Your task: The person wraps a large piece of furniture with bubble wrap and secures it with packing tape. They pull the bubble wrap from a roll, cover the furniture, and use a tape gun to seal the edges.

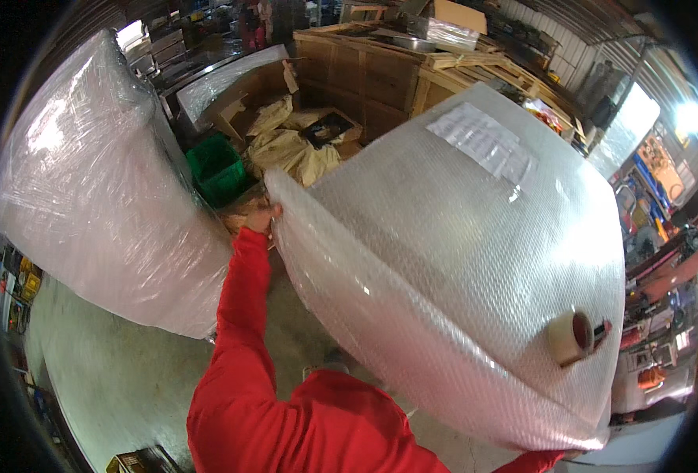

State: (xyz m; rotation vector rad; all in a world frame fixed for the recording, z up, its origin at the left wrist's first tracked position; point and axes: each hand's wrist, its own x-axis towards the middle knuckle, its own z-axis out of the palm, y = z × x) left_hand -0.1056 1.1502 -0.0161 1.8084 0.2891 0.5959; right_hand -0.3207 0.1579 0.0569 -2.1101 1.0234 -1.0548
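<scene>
A large box-shaped item is covered in clear bubble wrap (459,252), whose near side bulges loosely over the edge. My left hand (261,219) is closed on the far left corner of the wrap's edge. At the near right corner, only a sliver of my right hand (573,455) shows under the wrap's lower edge; its fingers are hidden. A roll of tape (567,339) stands on the wrapped top near the right end, with a dark and red object partly behind it. A printed paper sheet (483,146) lies flat under the wrap toward the far end.
On the left stands another tall item in stretch film (113,189). Between the two are a green bin (217,167) and tan sacks (290,154). Wooden crates (349,75) stand behind. Cluttered shelves and tools line the right. A yellow crate (124,463) sits on the floor (89,355).
</scene>
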